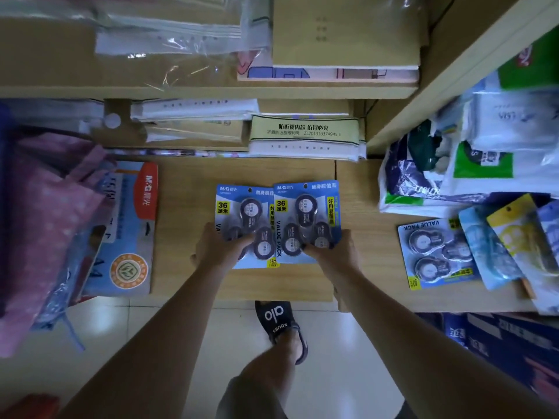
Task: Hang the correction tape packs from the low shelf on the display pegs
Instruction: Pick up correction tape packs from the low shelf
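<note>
Two blue correction tape packs lie side by side on the low wooden shelf (187, 213), the right pack (305, 207) overlapping the edge of the left pack (242, 207). My left hand (219, 247) grips the lower part of the left pack, fingers curled over its blister. My right hand (332, 249) grips the lower edge of the right pack. A third pack (435, 252) of the same kind lies flat further right on the shelf. No display pegs are in view.
Pink bags (48, 222) and a blue paper ream (127, 231) crowd the shelf's left. Plastic bags (453, 164) and other carded stationery (514, 243) fill the right. Stacked notebooks (305, 137) sit behind. My sandalled foot (281, 325) stands on the tiled floor below.
</note>
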Demonstrator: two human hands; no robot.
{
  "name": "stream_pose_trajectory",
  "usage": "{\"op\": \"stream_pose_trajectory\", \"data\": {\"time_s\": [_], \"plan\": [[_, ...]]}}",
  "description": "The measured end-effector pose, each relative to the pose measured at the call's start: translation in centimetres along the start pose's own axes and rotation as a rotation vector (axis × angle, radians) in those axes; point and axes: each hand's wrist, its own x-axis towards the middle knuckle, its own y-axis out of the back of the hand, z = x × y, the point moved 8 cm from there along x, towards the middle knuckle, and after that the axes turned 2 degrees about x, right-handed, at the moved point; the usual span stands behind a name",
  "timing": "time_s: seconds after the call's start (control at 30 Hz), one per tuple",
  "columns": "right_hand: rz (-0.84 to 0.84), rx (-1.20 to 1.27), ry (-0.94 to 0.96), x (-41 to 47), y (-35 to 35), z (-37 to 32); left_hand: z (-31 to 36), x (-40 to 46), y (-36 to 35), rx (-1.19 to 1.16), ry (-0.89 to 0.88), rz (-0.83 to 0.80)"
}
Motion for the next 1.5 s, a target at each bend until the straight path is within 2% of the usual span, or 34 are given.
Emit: {"op": "stream_pose_trajectory", "data": {"time_s": [0.2, 0.4, 0.6, 0.83, 0.97, 1.03, 1.17, 1.3, 1.5], "plan": [[-0.084, 0.181, 0.025, -0.8, 3.0, 1.5, 2.6, -4.2, 0.6, -0.132, -0.204, -0.018], [-0.108, 0.62, -0.209, -3.3, 10.4, 7.1, 8.7, -11.8, -1.6, -0.133, -0.304, -0.17], [-0.007, 0.746, -0.299, -2.8, 16.2, 12.4, 15.0, -17.5, -9.6, -0.066, -0.343, -0.496], [-0.043, 0.933, -0.436, 0.5, 16.6, 15.6, 17.6, -19.1, -20.6, 0.111, -0.447, -0.717], [0.045, 0.947, -0.488, 3.3, 16.5, 18.5, 17.3, -17.7, -24.7, 0.159, -0.452, -0.72], [0.041, 1.003, -0.51, 4.3, 16.0, 19.5, 17.6, -17.6, -26.0, 0.173, -0.509, -0.738], [0.073, 1.076, -0.502, 5.3, 16.0, 19.6, 18.9, -16.7, -26.9, 0.371, -0.74, -0.557], [0.092, 1.118, -0.521, 5.0, 16.4, 19.5, 18.3, -16.2, -27.1, 0.459, -0.79, -0.559], [-0.062, 1.198, -0.53, 4.5, 15.9, 18.8, 18.0, -16.9, -26.6, 0.516, -0.831, -0.541]]}}
